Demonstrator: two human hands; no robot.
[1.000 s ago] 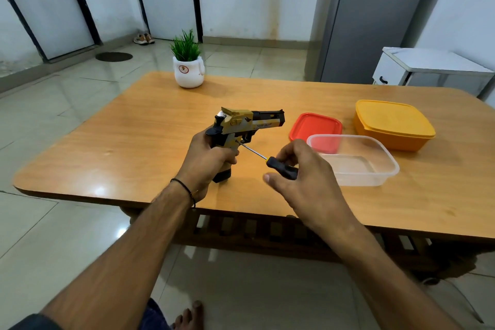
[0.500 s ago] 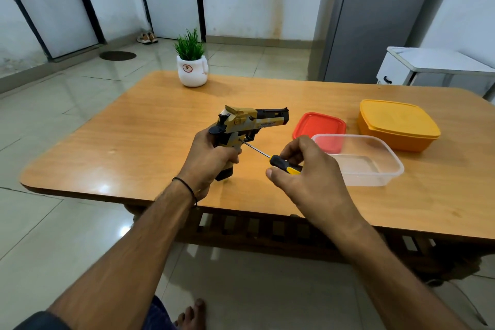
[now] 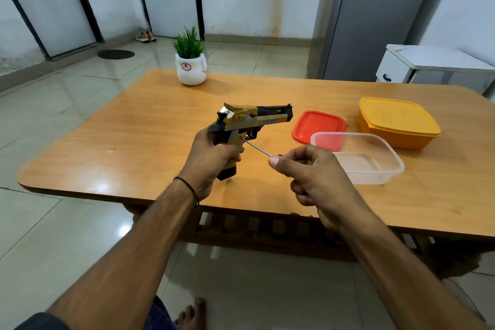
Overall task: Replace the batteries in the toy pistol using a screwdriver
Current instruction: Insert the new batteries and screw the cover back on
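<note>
The pistol point(image 3: 251, 118) was gripped by the left hand point(image 3: 211, 158) over the table point(image 3: 134, 126). The screwdriver point(image 3: 255, 147) was pinched in the right hand point(image 3: 313, 171), its tip set against the pistol's handle.

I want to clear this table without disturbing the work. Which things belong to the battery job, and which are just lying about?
In the job: toy pistol, gripped by the left hand; screwdriver, held by the right hand, tip against the pistol's grip.
Lying about, untouched: potted plant; red lid; clear container; orange lidded box.
</note>
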